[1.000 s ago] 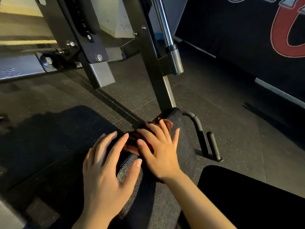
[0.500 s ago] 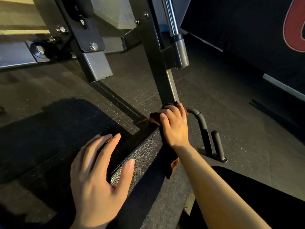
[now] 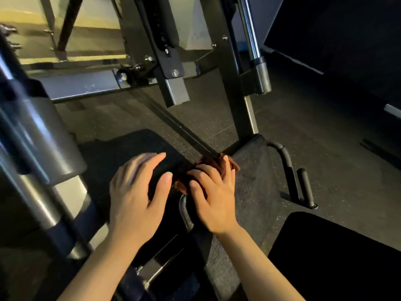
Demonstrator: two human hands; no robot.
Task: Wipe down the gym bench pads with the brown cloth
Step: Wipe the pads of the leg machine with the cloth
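Observation:
A dark textured bench pad [image 3: 253,183] runs from the lower middle of the head view up to a black steel upright. The brown cloth [image 3: 213,165] lies bunched on the pad's left edge near its far end. My right hand [image 3: 213,196] lies flat on the cloth with fingers spread and straight, pressing it onto the pad. My left hand [image 3: 136,192] rests just left of it, fingers extended over the pad's dark left side, thumb near the cloth. Most of the cloth is hidden under my right fingers.
A black upright [image 3: 234,88] with a chrome guide rod [image 3: 256,61] rises beyond the pad. A curved black handle [image 3: 288,168] stands right of the pad. A grey blurred machine post [image 3: 39,153] fills the left. Speckled rubber floor [image 3: 325,148] surrounds everything.
My right hand has drawn the cloth back from the pad's far end toward me along the left edge. My left hand has shifted up beside it. The camera has tilted, bringing the left post into view.

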